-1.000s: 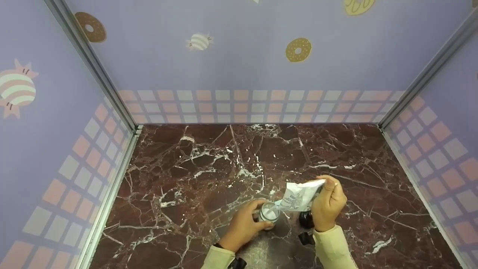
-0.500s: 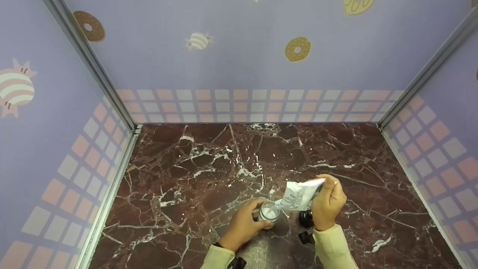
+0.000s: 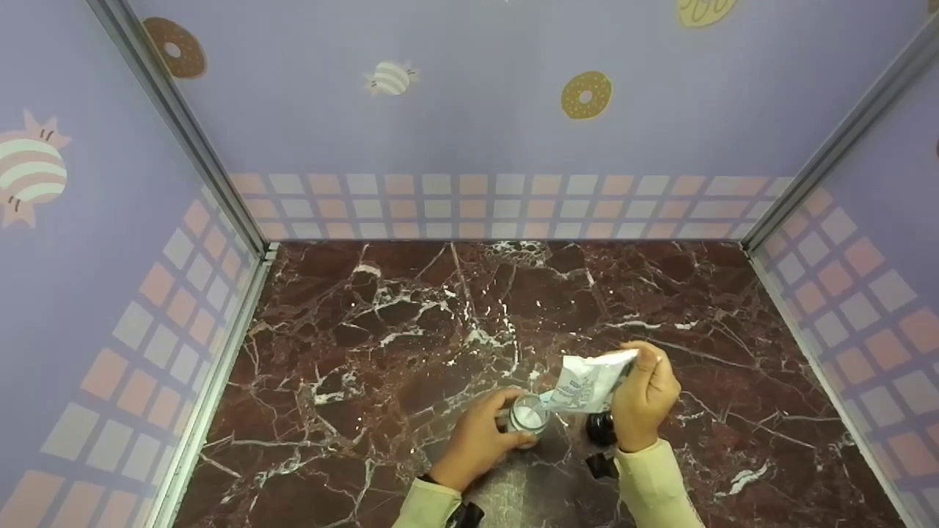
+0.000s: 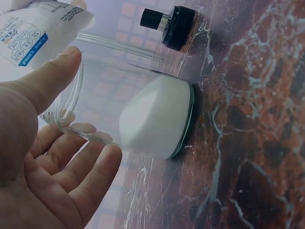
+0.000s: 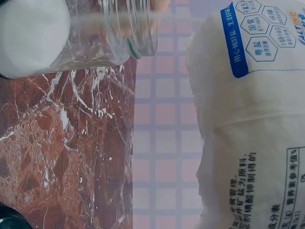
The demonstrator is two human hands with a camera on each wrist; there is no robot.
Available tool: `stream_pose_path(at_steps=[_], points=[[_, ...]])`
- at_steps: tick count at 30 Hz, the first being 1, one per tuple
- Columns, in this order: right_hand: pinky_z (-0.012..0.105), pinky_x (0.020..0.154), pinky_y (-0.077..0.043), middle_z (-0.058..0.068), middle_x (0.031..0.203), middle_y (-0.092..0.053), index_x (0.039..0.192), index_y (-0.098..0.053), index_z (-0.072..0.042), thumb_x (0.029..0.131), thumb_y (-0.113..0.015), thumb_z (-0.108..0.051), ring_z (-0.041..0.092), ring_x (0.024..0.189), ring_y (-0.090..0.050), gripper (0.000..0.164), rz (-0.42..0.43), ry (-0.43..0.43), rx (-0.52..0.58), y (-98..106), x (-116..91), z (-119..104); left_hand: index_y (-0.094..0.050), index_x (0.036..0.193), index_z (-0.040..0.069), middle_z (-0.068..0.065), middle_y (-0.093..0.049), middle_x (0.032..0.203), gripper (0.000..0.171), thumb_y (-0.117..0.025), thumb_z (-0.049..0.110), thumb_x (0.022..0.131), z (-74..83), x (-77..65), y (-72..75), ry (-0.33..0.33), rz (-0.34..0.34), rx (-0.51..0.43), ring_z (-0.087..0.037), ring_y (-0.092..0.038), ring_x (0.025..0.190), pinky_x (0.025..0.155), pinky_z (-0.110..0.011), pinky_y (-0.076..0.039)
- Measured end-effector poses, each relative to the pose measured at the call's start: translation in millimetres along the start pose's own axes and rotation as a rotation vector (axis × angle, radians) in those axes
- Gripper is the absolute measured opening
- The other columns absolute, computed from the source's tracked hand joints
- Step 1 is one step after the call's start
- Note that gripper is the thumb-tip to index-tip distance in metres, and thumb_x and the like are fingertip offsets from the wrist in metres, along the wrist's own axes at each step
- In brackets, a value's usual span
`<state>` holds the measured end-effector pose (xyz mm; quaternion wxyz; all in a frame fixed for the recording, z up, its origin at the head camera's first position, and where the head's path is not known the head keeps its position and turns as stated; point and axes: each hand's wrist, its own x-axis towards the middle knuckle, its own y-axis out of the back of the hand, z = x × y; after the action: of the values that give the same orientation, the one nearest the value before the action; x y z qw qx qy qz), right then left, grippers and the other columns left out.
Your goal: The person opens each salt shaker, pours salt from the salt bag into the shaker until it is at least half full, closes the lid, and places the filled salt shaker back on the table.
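My left hand [image 3: 475, 444] grips a clear glass jar [image 4: 102, 102] near its mouth, thumb on one side and fingers on the other. The jar stands upright on the table, with a sloping heap of white salt [image 4: 159, 114] inside. With my right hand [image 3: 647, 396] I hold up a white printed salt bag [image 3: 590, 385], its torn opening tilted down toward the jar's mouth. A thin, blurred white stream [image 5: 171, 19] runs from bag to jar in the right wrist view. Beside the jar, below the bag, lies a black lid [image 3: 600, 429] with a knob.
The dark red marble-patterned tabletop [image 3: 330, 381] has white veins and small white specks. Patterned purple panels [image 3: 477, 132] enclose it at the back and both sides. A clear rod-like shape [image 4: 119, 45] appears behind the jar; what it belongs to I cannot tell.
The white heap in the jar looks slightly fuller. The printed face of the bag has shifted and creased a little; both hands stay nearly in place.
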<state>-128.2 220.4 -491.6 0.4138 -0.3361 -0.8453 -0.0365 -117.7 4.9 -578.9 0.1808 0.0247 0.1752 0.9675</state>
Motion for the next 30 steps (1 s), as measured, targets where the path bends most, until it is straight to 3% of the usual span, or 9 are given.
stream_pose_path(at_steps=[10, 20, 27, 30], points=[[0.016, 0.039, -0.027, -0.002, 0.058, -0.057, 0.087, -0.063, 0.018, 0.11, -0.051, -0.023, 0.002, 0.042, -0.035, 0.048, 0.006, -0.005, 0.001, 0.7, 0.1, -0.4, -0.066, 0.131, 0.027, -0.002, -0.068, 0.127, 0.068, -0.095, 0.022, 0.07, -1.7, 1.0, -0.2, -0.023, 0.007, 0.016, -0.019, -0.07, 0.108, 0.095, -0.036, -0.059], [0.014, 0.041, -0.033, 0.0, 0.066, -0.067, 0.087, -0.064, 0.017, 0.109, -0.052, -0.025, 0.001, 0.046, -0.046, 0.05, -0.023, 0.026, 0.003, -0.7, -0.5, 1.6, -0.065, 0.132, 0.032, 0.003, -0.067, 0.127, 0.068, -0.094, 0.022, 0.071, 0.2, 0.0, 1.0, -0.01, -0.001, 0.008, -0.018, -0.07, 0.109, 0.095, -0.035, -0.059], [0.015, 0.041, -0.031, -0.001, 0.066, -0.067, 0.086, -0.064, 0.017, 0.109, -0.053, -0.027, 0.002, 0.045, -0.043, 0.05, -0.03, 0.029, -0.002, -1.7, -1.1, 0.9, -0.066, 0.133, 0.029, 0.003, -0.066, 0.127, 0.068, -0.094, 0.023, 0.072, 2.3, -1.1, 1.5, -0.013, 0.009, 0.041, -0.02, -0.071, 0.105, 0.092, -0.035, -0.06], [0.015, 0.042, -0.034, 0.0, 0.067, -0.069, 0.086, -0.064, 0.017, 0.109, -0.053, -0.026, 0.002, 0.048, -0.049, 0.05, -0.027, 0.028, -0.002, -1.9, -1.2, 0.5, -0.066, 0.133, 0.029, 0.003, -0.067, 0.126, 0.067, -0.094, 0.023, 0.072, 2.7, -1.1, 1.8, -0.011, 0.015, 0.038, -0.02, -0.071, 0.105, 0.092, -0.035, -0.06]])
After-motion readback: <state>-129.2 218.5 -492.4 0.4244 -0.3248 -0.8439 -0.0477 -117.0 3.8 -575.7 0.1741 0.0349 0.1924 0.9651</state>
